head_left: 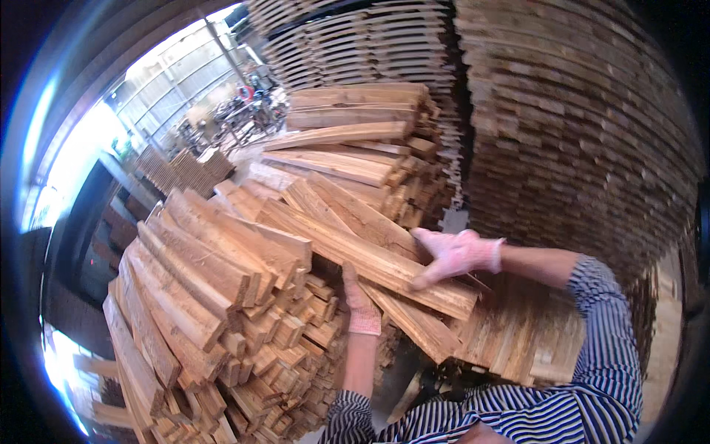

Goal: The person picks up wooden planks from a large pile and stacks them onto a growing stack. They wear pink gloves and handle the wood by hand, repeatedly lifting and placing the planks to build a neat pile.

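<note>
Several light-brown wooden planks point(370, 255) lie slanted between my hands, overlapping one another. My right hand point(460, 254), in a pink and white glove, rests over them from the far side, thumb and fingers spread across the wood in a grip. Against the near edge is my left hand point(361, 302), gloved the same way, its thumb side pointing up along the planks. Part of its fingers is hidden behind the wood. A lower plank point(421, 329) sticks out beneath, toward my body.
A large heap of planks point(185, 288) stands at the left, with cut ends facing me. Another plank pile point(355, 159) is farther back. Tall stacks of boards point(569, 133) rise at the right. Beside my right forearm is a surface of lined-up wood strips point(518, 333).
</note>
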`<state>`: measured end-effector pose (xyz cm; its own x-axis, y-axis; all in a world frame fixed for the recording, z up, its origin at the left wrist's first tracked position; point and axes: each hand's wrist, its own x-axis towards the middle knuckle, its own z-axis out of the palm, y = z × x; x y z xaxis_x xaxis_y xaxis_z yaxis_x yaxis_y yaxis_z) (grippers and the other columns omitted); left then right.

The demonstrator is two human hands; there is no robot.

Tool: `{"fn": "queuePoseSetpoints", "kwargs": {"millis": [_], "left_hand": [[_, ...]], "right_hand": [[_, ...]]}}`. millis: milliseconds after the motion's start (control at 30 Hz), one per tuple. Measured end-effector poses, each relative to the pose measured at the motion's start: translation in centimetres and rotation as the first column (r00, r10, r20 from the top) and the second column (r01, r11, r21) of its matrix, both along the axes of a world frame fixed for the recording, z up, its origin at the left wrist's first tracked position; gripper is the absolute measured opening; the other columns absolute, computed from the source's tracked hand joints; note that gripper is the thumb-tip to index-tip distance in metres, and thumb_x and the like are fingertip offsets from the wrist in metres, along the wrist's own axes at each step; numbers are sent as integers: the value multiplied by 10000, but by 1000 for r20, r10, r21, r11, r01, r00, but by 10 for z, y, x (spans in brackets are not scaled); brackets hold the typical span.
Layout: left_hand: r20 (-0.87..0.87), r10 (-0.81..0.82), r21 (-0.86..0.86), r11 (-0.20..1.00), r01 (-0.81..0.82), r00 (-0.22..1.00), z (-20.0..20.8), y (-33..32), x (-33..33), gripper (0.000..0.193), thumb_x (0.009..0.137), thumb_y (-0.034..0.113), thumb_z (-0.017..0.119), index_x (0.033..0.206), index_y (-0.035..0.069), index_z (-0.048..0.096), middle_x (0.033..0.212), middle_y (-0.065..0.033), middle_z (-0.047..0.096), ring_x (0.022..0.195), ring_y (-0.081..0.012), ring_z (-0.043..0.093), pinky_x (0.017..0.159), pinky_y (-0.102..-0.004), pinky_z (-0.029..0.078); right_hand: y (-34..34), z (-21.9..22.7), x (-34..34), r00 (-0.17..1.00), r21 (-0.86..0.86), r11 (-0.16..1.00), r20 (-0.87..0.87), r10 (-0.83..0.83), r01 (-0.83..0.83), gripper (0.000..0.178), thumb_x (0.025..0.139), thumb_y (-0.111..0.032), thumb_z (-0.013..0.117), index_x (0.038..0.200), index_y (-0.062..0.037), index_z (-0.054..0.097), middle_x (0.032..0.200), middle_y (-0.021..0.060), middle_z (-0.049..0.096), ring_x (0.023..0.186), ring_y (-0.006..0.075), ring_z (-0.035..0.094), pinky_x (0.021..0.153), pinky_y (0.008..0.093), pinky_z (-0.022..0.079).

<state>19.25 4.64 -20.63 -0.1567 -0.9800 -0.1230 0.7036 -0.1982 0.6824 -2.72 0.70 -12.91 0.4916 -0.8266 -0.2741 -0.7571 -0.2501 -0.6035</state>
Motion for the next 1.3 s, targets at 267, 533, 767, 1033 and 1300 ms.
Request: {"fn": "queuePoseSetpoints", "kwargs": {"millis": [267, 533, 767, 1033, 1300], "left_hand": [[284, 162, -135, 983, -128, 945, -123, 27, -38, 694, 1016, 328, 595, 1562, 96, 235, 1362, -146, 539, 1242, -341, 569, 1066, -429, 508], [415, -407, -190, 836, 515, 814, -183, 13, -93, 750, 914, 113, 698, 1536, 62, 282, 1374, -86, 550, 1169, -205, 590, 1009, -359, 520], [549, -748, 256, 575, 777, 373, -262, -15, -166, 791, 815, 138, 800, 1479, 34, 384, 1304, -173, 607, 1103, -262, 629, 965, -441, 527], [680, -705, 229, 465, 855, 201, -331, -4, -272, 666, 787, 135, 833, 1360, -7, 524, 1194, -114, 668, 1089, -240, 642, 947, -387, 531], [273, -896, 475, 442, 761, 350, -371, 37, -312, 611, 833, 108, 767, 1369, -3, 497, 1227, -122, 646, 1082, -270, 653, 997, -409, 534]], "right_hand": [[68, -122, -28, 928, 65, 974, 297, -226, 216, 1301, 591, -515, 899, 1531, 17, 174, 1401, 286, 473, 1305, 401, 513, 1092, 442, 446], [114, -195, -126, 565, 55, 893, 757, -329, 446, 1282, 564, -334, 951, 1545, -18, 188, 1401, 219, 480, 1326, 298, 487, 1105, 384, 429], [163, -306, -213, 513, 196, 784, 659, -550, 590, 1259, 528, -285, 954, 1548, -37, 259, 1450, 155, 506, 1349, 251, 480, 1132, 387, 416], [182, -448, -227, 125, 483, 474, 591, -797, 736, 1300, 566, -423, 971, 1556, 1, 244, 1523, 193, 436, 1394, 260, 425, 1159, 390, 364], [249, -449, -240, -263, 527, 167, 644, -718, 833, 1293, 633, -463, 936, 1591, -19, 189, 1570, 250, 350, 1473, 340, 319, 1204, 433, 287]]}}
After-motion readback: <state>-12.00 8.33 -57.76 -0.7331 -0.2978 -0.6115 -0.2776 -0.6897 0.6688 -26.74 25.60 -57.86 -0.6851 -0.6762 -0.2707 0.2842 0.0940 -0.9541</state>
